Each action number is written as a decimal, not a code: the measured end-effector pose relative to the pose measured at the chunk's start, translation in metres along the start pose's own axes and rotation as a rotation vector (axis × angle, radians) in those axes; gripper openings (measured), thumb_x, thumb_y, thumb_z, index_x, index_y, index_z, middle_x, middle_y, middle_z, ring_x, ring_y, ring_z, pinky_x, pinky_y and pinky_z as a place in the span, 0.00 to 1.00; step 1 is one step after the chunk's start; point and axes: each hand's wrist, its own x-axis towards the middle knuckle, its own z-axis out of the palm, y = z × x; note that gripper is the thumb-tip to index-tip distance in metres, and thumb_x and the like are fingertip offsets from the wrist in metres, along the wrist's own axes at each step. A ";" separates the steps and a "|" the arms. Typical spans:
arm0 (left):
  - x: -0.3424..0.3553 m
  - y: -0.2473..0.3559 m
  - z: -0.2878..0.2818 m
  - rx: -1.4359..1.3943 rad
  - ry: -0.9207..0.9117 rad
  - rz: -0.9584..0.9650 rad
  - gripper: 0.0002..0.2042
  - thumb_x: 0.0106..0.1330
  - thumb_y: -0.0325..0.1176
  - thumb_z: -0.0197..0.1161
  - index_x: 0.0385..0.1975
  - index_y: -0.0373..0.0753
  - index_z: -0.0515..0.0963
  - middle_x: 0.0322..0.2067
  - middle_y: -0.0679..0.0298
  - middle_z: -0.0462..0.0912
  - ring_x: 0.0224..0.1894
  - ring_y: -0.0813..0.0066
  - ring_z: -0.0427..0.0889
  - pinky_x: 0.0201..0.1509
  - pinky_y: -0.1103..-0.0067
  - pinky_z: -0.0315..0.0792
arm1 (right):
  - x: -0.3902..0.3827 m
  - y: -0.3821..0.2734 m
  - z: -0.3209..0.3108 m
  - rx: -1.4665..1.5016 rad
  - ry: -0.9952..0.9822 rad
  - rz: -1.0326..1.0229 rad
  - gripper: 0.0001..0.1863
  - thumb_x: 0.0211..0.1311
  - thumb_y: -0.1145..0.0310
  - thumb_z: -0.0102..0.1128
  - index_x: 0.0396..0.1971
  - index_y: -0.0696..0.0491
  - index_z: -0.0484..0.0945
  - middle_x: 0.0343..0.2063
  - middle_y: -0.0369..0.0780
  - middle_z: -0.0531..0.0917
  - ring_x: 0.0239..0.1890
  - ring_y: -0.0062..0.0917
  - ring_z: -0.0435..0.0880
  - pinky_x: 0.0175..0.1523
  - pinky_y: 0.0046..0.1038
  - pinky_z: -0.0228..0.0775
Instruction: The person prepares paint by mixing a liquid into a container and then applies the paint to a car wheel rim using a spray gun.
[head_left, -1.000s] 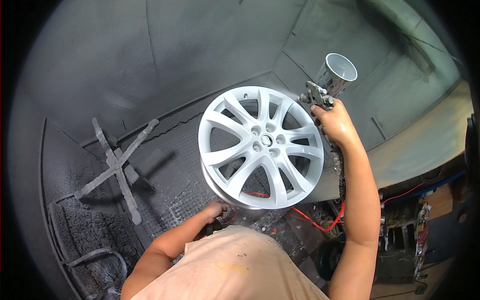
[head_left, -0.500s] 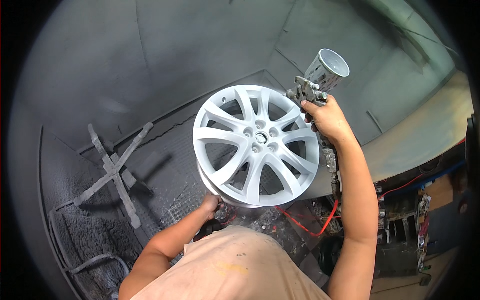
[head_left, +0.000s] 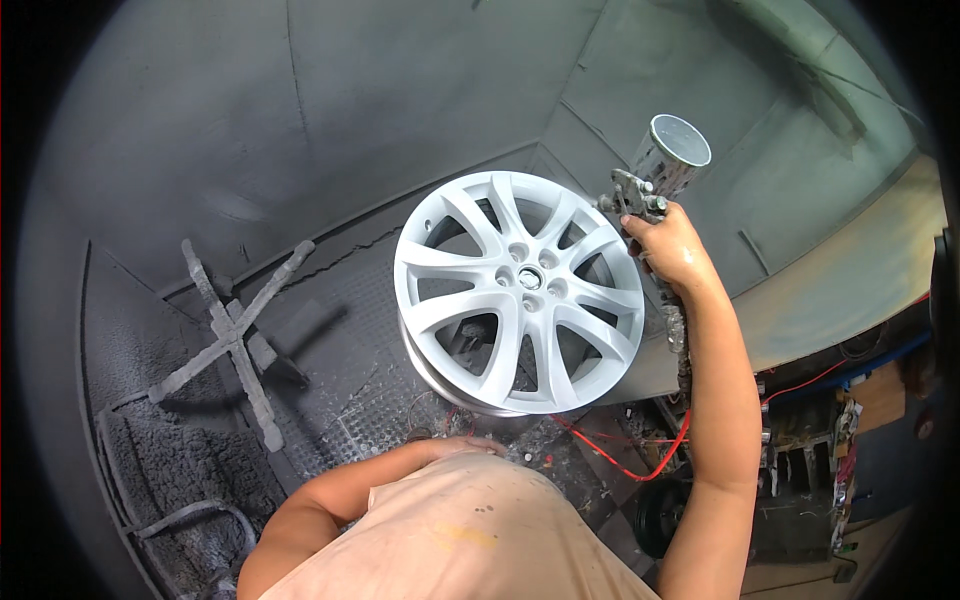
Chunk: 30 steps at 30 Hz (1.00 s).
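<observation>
White-coated multi-spoke alloy wheel (head_left: 520, 292) sits tilted at the centre of the dusty grey booth. Right hand (head_left: 668, 250) grips a metal spray gun with a cup on top (head_left: 660, 170) at the wheel's far right rim. Left hand (head_left: 462, 445) rests below the wheel's near edge; its grip cannot be told. Grey cross-shaped stand (head_left: 232, 338) lies to the left.

Paint spray booth in a workshop, overspray-crusted grey walls (head_left: 380, 120), grated floor (head_left: 350, 400), coated cross stand (head_left: 232, 340)
</observation>
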 end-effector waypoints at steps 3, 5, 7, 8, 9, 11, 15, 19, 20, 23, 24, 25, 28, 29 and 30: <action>-0.011 0.019 0.008 -0.110 -0.153 -0.149 0.27 0.77 0.50 0.48 0.67 0.38 0.67 0.68 0.57 0.67 0.71 0.65 0.62 0.74 0.71 0.52 | -0.007 -0.008 0.003 0.227 -0.082 0.024 0.07 0.64 0.70 0.62 0.33 0.59 0.78 0.25 0.36 0.79 0.22 0.18 0.77 0.20 0.22 0.65; -0.021 0.027 0.013 -0.269 -0.123 -0.226 0.27 0.77 0.50 0.48 0.67 0.37 0.67 0.68 0.58 0.66 0.71 0.66 0.62 0.75 0.70 0.52 | -0.010 -0.011 0.004 0.322 -0.110 0.019 0.07 0.64 0.70 0.62 0.33 0.59 0.78 0.25 0.36 0.80 0.23 0.17 0.77 0.20 0.21 0.65; -0.030 0.033 0.013 -0.430 -0.093 -0.302 0.28 0.77 0.50 0.48 0.67 0.36 0.67 0.69 0.58 0.65 0.71 0.67 0.61 0.75 0.70 0.52 | -0.012 -0.016 0.006 0.419 -0.145 0.019 0.05 0.65 0.71 0.62 0.34 0.57 0.77 0.27 0.36 0.80 0.23 0.16 0.76 0.21 0.19 0.65; -0.036 0.040 0.011 -0.430 -0.092 -0.299 0.28 0.77 0.50 0.48 0.67 0.36 0.67 0.69 0.58 0.65 0.71 0.67 0.61 0.75 0.70 0.52 | -0.010 -0.017 0.009 0.418 -0.147 0.017 0.05 0.65 0.71 0.62 0.34 0.57 0.77 0.27 0.36 0.80 0.23 0.16 0.76 0.21 0.19 0.65; -0.040 0.049 0.007 -0.377 -0.096 -0.222 0.26 0.76 0.48 0.51 0.65 0.36 0.70 0.66 0.59 0.69 0.67 0.68 0.66 0.72 0.73 0.56 | -0.009 -0.012 0.008 0.382 -0.105 0.007 0.06 0.65 0.71 0.62 0.34 0.58 0.78 0.26 0.36 0.80 0.23 0.16 0.76 0.20 0.20 0.65; -0.044 0.052 -0.005 -0.320 -0.107 -0.152 0.24 0.75 0.46 0.54 0.63 0.36 0.72 0.64 0.60 0.73 0.64 0.70 0.70 0.69 0.75 0.61 | -0.008 -0.005 0.003 0.348 -0.053 0.003 0.06 0.64 0.71 0.62 0.34 0.58 0.78 0.25 0.36 0.80 0.22 0.16 0.76 0.20 0.20 0.64; -0.045 0.017 -0.056 -0.250 0.198 -0.221 0.20 0.75 0.43 0.54 0.61 0.39 0.73 0.54 0.64 0.78 0.55 0.72 0.77 0.61 0.72 0.69 | 0.011 0.015 -0.004 0.116 0.001 0.014 0.07 0.64 0.69 0.62 0.33 0.59 0.79 0.23 0.35 0.79 0.21 0.17 0.75 0.21 0.23 0.64; -0.045 -0.013 -0.118 -0.277 0.782 -0.371 0.12 0.73 0.38 0.54 0.49 0.41 0.79 0.43 0.66 0.82 0.38 0.78 0.80 0.40 0.76 0.74 | 0.033 0.029 -0.003 0.088 -0.012 0.029 0.08 0.64 0.70 0.61 0.36 0.59 0.79 0.24 0.35 0.80 0.22 0.18 0.76 0.22 0.24 0.65; -0.045 -0.018 -0.134 -0.274 0.782 -0.378 0.12 0.73 0.38 0.54 0.49 0.41 0.79 0.43 0.66 0.82 0.38 0.78 0.80 0.40 0.76 0.74 | 0.035 0.028 -0.005 0.092 -0.012 0.035 0.08 0.64 0.70 0.61 0.36 0.59 0.79 0.24 0.35 0.80 0.22 0.18 0.76 0.22 0.24 0.65; -0.046 -0.020 -0.170 -0.437 0.943 -0.328 0.09 0.72 0.37 0.55 0.45 0.42 0.78 0.36 0.67 0.81 0.33 0.76 0.79 0.37 0.76 0.72 | 0.039 0.031 -0.007 0.109 -0.068 0.109 0.09 0.64 0.71 0.61 0.40 0.60 0.78 0.28 0.37 0.81 0.25 0.19 0.79 0.23 0.23 0.66; -0.042 -0.013 -0.181 -0.447 1.057 -0.293 0.08 0.72 0.36 0.54 0.44 0.43 0.77 0.34 0.67 0.79 0.32 0.76 0.78 0.37 0.76 0.72 | 0.038 0.035 -0.007 0.231 -0.059 0.142 0.09 0.64 0.72 0.60 0.41 0.60 0.78 0.30 0.38 0.82 0.26 0.20 0.80 0.23 0.22 0.67; -0.042 -0.008 -0.196 -0.455 1.181 -0.250 0.07 0.72 0.36 0.53 0.43 0.44 0.76 0.31 0.68 0.78 0.31 0.75 0.76 0.37 0.75 0.72 | 0.039 0.037 -0.006 0.357 -0.053 0.166 0.09 0.65 0.73 0.60 0.42 0.61 0.77 0.32 0.39 0.82 0.28 0.20 0.80 0.23 0.22 0.67; -0.035 0.013 -0.243 -0.463 1.179 -0.172 0.09 0.73 0.38 0.50 0.45 0.44 0.75 0.30 0.68 0.77 0.30 0.75 0.75 0.37 0.73 0.71 | 0.045 0.055 -0.010 0.449 -0.043 0.152 0.08 0.65 0.73 0.60 0.41 0.61 0.77 0.34 0.40 0.83 0.29 0.21 0.81 0.22 0.21 0.67; -0.029 0.027 -0.253 -0.400 1.233 -0.103 0.11 0.74 0.38 0.49 0.47 0.43 0.75 0.31 0.67 0.78 0.31 0.75 0.76 0.37 0.73 0.72 | 0.048 0.066 -0.012 0.403 -0.034 0.154 0.07 0.66 0.72 0.60 0.38 0.60 0.77 0.31 0.38 0.82 0.27 0.19 0.80 0.22 0.21 0.66; -0.024 0.040 -0.259 -0.337 1.288 -0.029 0.12 0.74 0.38 0.48 0.48 0.43 0.75 0.33 0.66 0.79 0.32 0.75 0.77 0.37 0.73 0.72 | 0.050 0.077 -0.015 0.405 -0.031 0.158 0.07 0.66 0.72 0.60 0.38 0.60 0.77 0.31 0.38 0.82 0.27 0.19 0.80 0.22 0.21 0.66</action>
